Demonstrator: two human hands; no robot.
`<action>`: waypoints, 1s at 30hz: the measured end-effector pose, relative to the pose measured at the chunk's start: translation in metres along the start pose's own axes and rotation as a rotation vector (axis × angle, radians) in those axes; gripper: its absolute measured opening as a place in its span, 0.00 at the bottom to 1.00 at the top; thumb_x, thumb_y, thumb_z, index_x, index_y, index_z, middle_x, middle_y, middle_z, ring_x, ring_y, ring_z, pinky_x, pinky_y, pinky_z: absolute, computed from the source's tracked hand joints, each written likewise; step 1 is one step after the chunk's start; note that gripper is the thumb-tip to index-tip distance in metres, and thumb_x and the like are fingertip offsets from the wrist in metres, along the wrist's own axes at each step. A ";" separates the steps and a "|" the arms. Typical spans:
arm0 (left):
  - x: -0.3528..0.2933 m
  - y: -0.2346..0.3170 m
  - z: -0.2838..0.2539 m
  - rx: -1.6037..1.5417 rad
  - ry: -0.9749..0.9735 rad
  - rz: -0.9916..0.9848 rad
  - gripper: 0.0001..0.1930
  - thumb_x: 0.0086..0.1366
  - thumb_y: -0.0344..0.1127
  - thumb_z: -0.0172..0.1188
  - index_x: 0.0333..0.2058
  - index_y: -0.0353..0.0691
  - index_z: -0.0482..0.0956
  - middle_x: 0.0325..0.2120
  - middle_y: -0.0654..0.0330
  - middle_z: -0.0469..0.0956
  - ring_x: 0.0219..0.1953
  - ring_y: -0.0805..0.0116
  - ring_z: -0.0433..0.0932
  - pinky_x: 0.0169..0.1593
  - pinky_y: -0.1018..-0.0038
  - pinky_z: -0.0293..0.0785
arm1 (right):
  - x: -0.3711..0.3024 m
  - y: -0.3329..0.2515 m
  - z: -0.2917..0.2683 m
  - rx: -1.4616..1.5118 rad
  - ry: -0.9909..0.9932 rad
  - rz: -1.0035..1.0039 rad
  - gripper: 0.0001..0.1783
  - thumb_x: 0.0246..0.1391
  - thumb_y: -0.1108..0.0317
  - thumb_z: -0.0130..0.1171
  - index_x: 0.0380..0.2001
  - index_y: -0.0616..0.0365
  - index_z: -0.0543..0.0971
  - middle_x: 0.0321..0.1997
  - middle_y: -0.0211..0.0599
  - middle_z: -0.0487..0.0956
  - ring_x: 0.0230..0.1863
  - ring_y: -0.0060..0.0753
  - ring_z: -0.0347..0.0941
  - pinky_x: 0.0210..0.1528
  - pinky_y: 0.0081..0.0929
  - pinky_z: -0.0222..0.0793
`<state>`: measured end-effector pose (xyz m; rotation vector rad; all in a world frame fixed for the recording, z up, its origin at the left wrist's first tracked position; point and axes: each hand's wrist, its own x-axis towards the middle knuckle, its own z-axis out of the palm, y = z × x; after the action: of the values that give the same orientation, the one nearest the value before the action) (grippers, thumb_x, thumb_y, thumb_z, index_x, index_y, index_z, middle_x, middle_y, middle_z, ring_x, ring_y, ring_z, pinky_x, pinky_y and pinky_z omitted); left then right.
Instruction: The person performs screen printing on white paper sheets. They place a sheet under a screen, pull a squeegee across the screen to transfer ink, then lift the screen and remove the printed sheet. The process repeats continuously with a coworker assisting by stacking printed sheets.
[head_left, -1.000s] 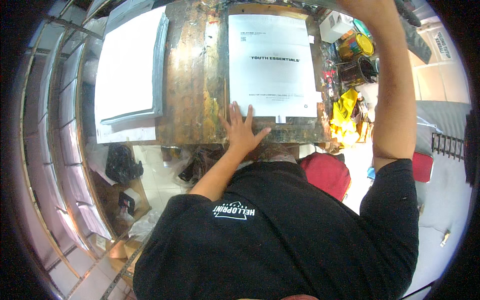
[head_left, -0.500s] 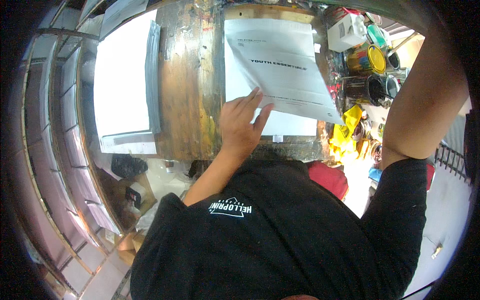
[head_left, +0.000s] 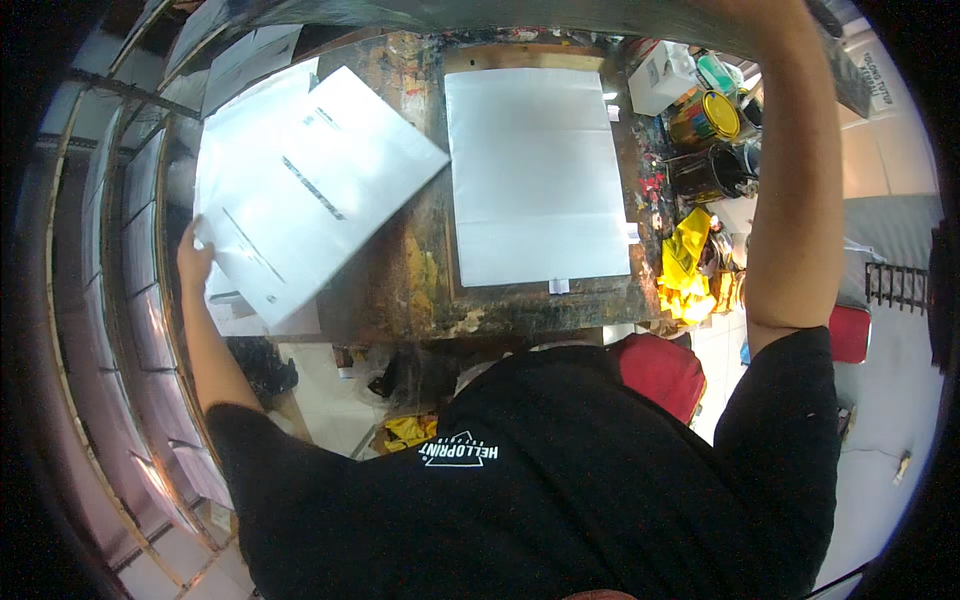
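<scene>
My left hand (head_left: 197, 255) grips one edge of a white printed sheet (head_left: 365, 165), its fingers partly hidden beneath it. The sheet lies aslant over a pile of white sheets (head_left: 225, 115) at the left of the table, its far right corner reaching over bare wood. In the middle, a blank white sheet (head_left: 540, 180) lies flat on a wooden board, with small white tabs at its right and near edges. My right arm stretches up to the top edge, where the right hand (head_left: 752, 12) is only partly seen beside a dark greenish panel (head_left: 520, 14); its fingers are hidden.
Paint-stained wooden table (head_left: 400, 290) runs under the sheets. To the right stand a white jug (head_left: 662, 78), a yellow-lidded can (head_left: 718, 115), a black bucket (head_left: 705, 175) and a yellow cloth (head_left: 685, 250). A metal rack (head_left: 140, 290) is at the left, a red seat (head_left: 660, 375) near me.
My left hand has carried the printed sheet leftward off the middle board to the pile, uncovering the blank sheet. The dark panel at the top shows lower, and my right arm has shifted left.
</scene>
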<state>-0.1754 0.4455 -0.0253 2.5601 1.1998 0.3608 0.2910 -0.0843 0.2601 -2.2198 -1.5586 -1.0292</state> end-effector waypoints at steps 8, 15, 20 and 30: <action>-0.206 0.396 0.020 -1.161 -0.369 0.416 0.41 0.66 0.66 0.60 0.64 0.36 0.72 0.57 0.44 0.77 0.65 0.59 0.71 0.71 0.56 0.61 | -0.110 -0.070 -0.006 0.020 -0.162 0.210 0.32 0.55 0.49 0.59 0.56 0.62 0.73 0.39 0.53 0.80 0.44 0.56 0.77 0.50 0.51 0.69; -0.332 0.331 0.162 -1.751 -0.853 -0.662 0.68 0.56 0.88 0.36 0.70 0.22 0.45 0.68 0.30 0.54 0.71 0.41 0.60 0.72 0.52 0.60 | -0.328 -0.150 0.072 0.412 -0.871 0.246 0.22 0.61 0.43 0.57 0.41 0.50 0.81 0.42 0.42 0.80 0.47 0.51 0.76 0.47 0.49 0.69; -0.328 0.308 0.241 -1.643 -0.899 -0.961 0.68 0.53 0.91 0.33 0.72 0.31 0.48 0.68 0.35 0.58 0.69 0.41 0.61 0.70 0.51 0.60 | -0.417 -0.197 0.129 0.430 -0.687 0.242 0.24 0.51 0.51 0.70 0.47 0.52 0.81 0.41 0.39 0.79 0.45 0.46 0.76 0.45 0.43 0.75; -0.334 0.324 0.241 -1.436 -0.735 -1.152 0.65 0.56 0.90 0.30 0.74 0.36 0.41 0.70 0.39 0.58 0.69 0.41 0.61 0.65 0.50 0.66 | -0.264 -0.043 0.337 0.281 -0.535 0.223 0.25 0.50 0.51 0.70 0.47 0.51 0.78 0.44 0.38 0.78 0.48 0.47 0.75 0.46 0.45 0.75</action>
<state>-0.0724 -0.0483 -0.1648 0.5024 1.1532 -0.0538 0.3416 -0.0701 -0.1671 -2.5026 -1.4715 -0.1390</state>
